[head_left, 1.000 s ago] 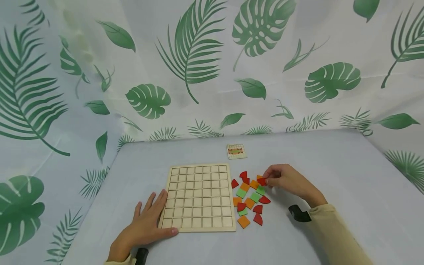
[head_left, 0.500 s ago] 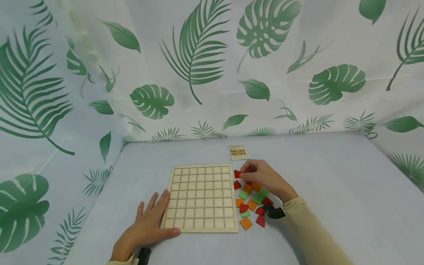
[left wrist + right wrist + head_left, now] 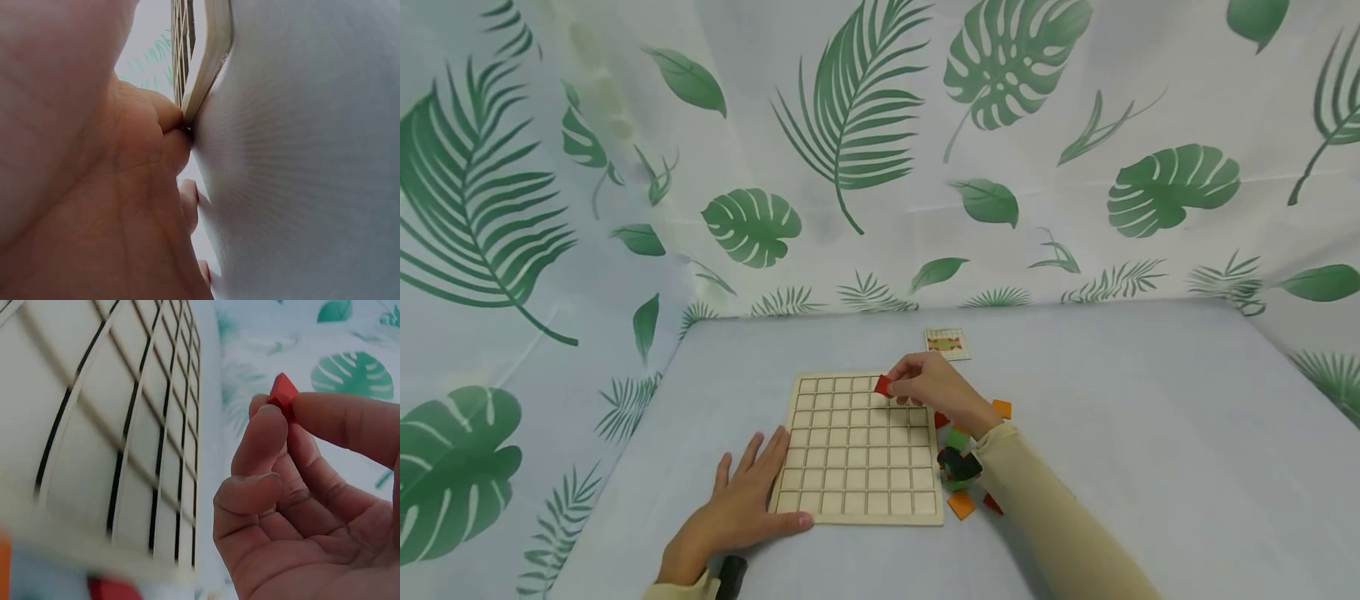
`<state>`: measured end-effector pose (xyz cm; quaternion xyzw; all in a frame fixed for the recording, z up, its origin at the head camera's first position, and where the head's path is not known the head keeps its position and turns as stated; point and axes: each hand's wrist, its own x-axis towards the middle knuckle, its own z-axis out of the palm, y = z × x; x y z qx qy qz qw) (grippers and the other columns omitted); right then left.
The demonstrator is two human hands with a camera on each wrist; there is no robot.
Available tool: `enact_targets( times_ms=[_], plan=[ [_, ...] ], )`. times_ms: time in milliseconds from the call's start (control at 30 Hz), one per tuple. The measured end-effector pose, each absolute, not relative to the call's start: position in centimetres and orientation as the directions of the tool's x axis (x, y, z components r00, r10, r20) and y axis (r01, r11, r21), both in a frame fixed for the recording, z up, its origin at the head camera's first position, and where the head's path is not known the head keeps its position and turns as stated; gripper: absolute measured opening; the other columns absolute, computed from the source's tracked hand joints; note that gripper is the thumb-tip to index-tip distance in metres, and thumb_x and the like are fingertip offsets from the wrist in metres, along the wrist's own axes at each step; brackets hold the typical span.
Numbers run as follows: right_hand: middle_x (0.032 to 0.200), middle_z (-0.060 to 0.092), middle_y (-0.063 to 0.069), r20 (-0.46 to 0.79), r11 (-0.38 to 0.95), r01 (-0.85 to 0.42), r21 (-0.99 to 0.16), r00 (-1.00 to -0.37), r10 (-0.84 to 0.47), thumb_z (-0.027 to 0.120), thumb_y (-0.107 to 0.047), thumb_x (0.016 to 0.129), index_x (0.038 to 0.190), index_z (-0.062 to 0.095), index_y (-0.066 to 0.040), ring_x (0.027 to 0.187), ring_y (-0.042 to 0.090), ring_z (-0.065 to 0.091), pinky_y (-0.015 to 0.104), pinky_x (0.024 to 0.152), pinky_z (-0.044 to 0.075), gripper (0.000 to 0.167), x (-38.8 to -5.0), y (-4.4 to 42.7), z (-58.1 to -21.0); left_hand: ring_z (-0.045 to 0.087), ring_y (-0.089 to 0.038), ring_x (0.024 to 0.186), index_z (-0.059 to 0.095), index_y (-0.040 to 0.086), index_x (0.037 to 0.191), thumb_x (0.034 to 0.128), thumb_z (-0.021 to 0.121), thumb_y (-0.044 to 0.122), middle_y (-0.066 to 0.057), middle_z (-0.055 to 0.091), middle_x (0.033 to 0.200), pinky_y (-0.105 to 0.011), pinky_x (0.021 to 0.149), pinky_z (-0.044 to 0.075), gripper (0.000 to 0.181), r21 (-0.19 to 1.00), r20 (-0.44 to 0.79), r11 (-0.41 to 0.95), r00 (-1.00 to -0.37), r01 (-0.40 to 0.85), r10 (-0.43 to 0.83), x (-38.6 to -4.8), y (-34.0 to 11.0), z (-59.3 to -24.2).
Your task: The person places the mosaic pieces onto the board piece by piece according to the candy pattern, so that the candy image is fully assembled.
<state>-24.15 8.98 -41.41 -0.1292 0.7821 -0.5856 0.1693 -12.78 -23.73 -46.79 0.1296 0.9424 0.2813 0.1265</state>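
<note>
A pale wooden grid board [image 3: 850, 450] lies on the table, its squares bare. Over its top right part, my right hand [image 3: 942, 387] pinches a red piece [image 3: 883, 385] between thumb and fingertips; the right wrist view shows this red piece [image 3: 283, 394] held above the board's surface [image 3: 81, 450]. My left hand [image 3: 733, 512] lies with fingers spread at the lower left corner, fingertips and thumb against the edge. In the left wrist view the hand [image 3: 112, 187] touches the board's corner [image 3: 203, 69].
Right of the board lie orange [image 3: 961, 504], green [image 3: 957, 437] and red pieces [image 3: 992, 504], partly hidden by the right wrist and its black strap. One orange piece [image 3: 1002, 408] sits farther right. A small patterned card [image 3: 947, 343] lies behind the board.
My right hand has moved left from the loose pieces to over the board, carrying a red piece. The left hand keeps its place at the board's corner. The view has shifted slightly.
</note>
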Motion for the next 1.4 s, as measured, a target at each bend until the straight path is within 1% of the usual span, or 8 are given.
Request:
enact_targets(
  times_ms=[233,533,633,867,1067,1233,1333,1400],
  plan=[
    [0.1,0.075,0.024,-0.097,0.236,-0.012,-0.972,-0.89,-0.446,0.068,-0.009,0.103,0.103,0.074,0.0,0.094,0.041,0.07,0.032,0.07,0.049,0.011,-24.5,5.5,-41.5,-0.001,-0.045,0.162,0.016,0.003,0.171,0.0832,0.081,0.07,-0.017,0.014,0.178,-0.074,0.119,-0.011,0.128,0.56,-0.209,0.814,-0.924,0.156,0.321,-12.7,-23.5,-45.9],
    [0.094,0.075,0.009,-0.089,0.211,-0.015,-0.977,-0.875,-0.475,0.068,-0.009,0.103,0.103,0.078,0.001,0.092,0.043,0.069,0.035,0.068,0.05,0.013,-24.7,1.6,-41.6,-0.001,-0.044,0.163,0.012,0.003,0.172,0.0867,0.08,0.067,-0.016,0.012,0.178,-0.075,0.119,-0.008,0.125,0.521,-0.236,0.839,-0.918,0.158,0.319,-12.8,-23.3,-45.4],
    [0.093,0.075,0.009,-0.097,0.238,-0.023,-0.971,-0.872,-0.479,0.07,-0.008,0.101,0.101,0.078,0.001,0.09,0.041,0.07,0.036,0.069,0.052,0.013,-24.8,0.6,-41.7,0.0,-0.045,0.162,0.014,0.002,0.171,0.0864,0.081,0.066,-0.017,0.014,0.178,-0.076,0.119,-0.008,0.125,0.525,-0.229,0.835,-0.919,0.161,0.321,-12.7,-23.3,-45.2],
    [0.086,0.075,0.008,-0.109,0.328,-0.068,-0.942,-0.865,-0.49,0.073,-0.006,0.098,0.095,0.078,0.001,0.078,0.027,0.071,0.036,0.073,0.058,0.01,-25.3,-1.7,-42.0,0.001,-0.046,0.162,0.015,0.002,0.171,0.0871,0.081,0.065,-0.017,0.014,0.178,-0.076,0.118,-0.008,0.123,0.535,-0.218,0.83,-0.922,0.162,0.32,-12.6,-23.3,-45.0],
    [0.076,0.073,0.005,-0.109,0.413,-0.133,-0.901,-0.852,-0.512,0.073,-0.006,0.097,0.091,0.08,0.0,0.069,0.023,0.068,0.031,0.065,0.054,0.011,-25.7,-2.8,-42.7,0.001,-0.048,0.161,0.016,0.001,0.171,0.0867,0.08,0.065,-0.02,0.014,0.177,-0.077,0.117,-0.009,0.123,0.577,-0.186,0.798,-0.923,0.174,0.336,-12.5,-23.3,-45.6],
    [0.073,0.073,0.003,-0.098,0.453,-0.176,-0.874,-0.849,-0.519,0.073,-0.005,0.095,0.086,0.081,-0.001,0.064,0.019,0.063,0.029,0.06,0.051,0.012,-26.0,-3.3,-42.9,0.004,-0.05,0.161,0.019,0.0,0.17,0.0855,0.08,0.066,-0.022,0.018,0.176,-0.077,0.117,-0.009,0.124,0.583,-0.139,0.787,-0.928,0.205,0.345,-12.6,-23.4,-46.0],
    [0.065,0.067,0.0,-0.103,0.495,-0.196,-0.847,-0.851,-0.514,0.072,-0.004,0.092,0.074,0.078,-0.004,0.055,0.014,0.052,0.027,0.054,0.043,0.018,-26.3,-3.9,-43.3,0.003,-0.049,0.161,0.018,0.001,0.17,0.0858,0.081,0.065,-0.021,0.017,0.176,-0.076,0.118,-0.008,0.123,0.567,-0.163,0.802,-0.928,0.19,0.336,-12.6,-23.4,-45.6],
    [0.055,0.057,-0.003,-0.11,0.516,-0.197,-0.834,-0.857,-0.504,0.071,-0.001,0.09,0.061,0.069,-0.008,0.049,0.012,0.04,0.027,0.05,0.036,0.029,-26.4,-4.3,-43.6,0.002,-0.048,0.162,0.017,0.001,0.171,0.0866,0.08,0.065,-0.019,0.016,0.177,-0.076,0.118,-0.008,0.123,0.554,-0.183,0.812,-0.925,0.182,0.332,-12.6,-23.4,-45.3]
  ],
)
